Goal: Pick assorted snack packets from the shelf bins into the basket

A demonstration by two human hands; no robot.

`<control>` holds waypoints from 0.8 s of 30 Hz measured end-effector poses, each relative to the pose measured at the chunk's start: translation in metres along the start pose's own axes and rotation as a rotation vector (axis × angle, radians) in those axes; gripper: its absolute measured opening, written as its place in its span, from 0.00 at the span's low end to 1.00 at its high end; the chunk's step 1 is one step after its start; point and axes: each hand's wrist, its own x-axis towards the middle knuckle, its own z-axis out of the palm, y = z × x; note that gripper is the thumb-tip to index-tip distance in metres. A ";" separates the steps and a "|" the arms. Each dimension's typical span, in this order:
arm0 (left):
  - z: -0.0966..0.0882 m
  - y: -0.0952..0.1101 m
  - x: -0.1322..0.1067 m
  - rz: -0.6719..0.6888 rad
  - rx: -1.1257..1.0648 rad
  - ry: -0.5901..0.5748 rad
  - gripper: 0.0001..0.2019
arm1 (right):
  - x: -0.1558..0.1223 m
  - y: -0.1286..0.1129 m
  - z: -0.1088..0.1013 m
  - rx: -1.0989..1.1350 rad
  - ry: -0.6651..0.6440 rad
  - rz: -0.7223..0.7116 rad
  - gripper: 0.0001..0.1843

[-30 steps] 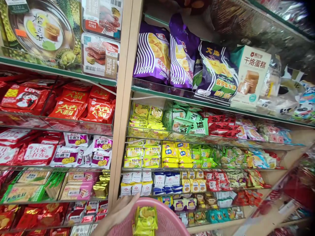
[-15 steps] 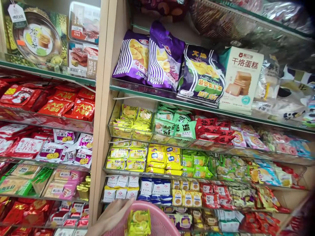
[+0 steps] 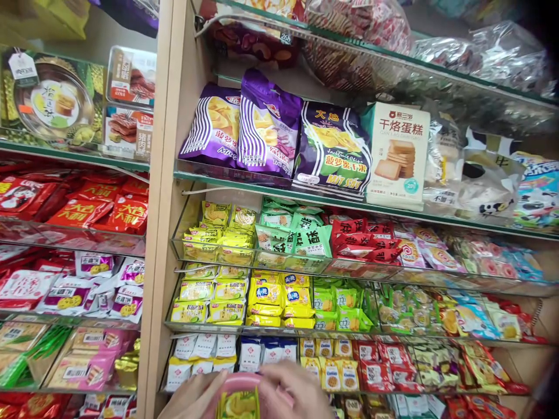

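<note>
Pink round plastic basket [image 3: 239,381] sat between my left hand [image 3: 194,397], clamped on it, and right hand [image 3: 300,391], grip too blurred to tell.

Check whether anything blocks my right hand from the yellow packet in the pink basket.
Nothing visible stands between the right hand and the yellow packet, except perhaps the rim of the pink basket: the hand is blurred on the right side, so I can't tell. The left hand is at the opposite side, out of that path.
</note>
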 end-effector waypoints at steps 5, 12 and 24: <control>-0.008 0.008 0.000 0.013 0.015 0.015 0.30 | 0.081 -0.011 -0.095 -0.099 0.553 -0.122 0.12; -0.018 0.013 0.001 0.007 -0.004 0.005 0.29 | 0.154 0.001 -0.131 -0.184 0.488 -0.178 0.13; -0.017 -0.006 0.005 -0.044 -0.049 -0.001 0.32 | 0.174 0.002 -0.130 0.240 0.672 -0.185 0.07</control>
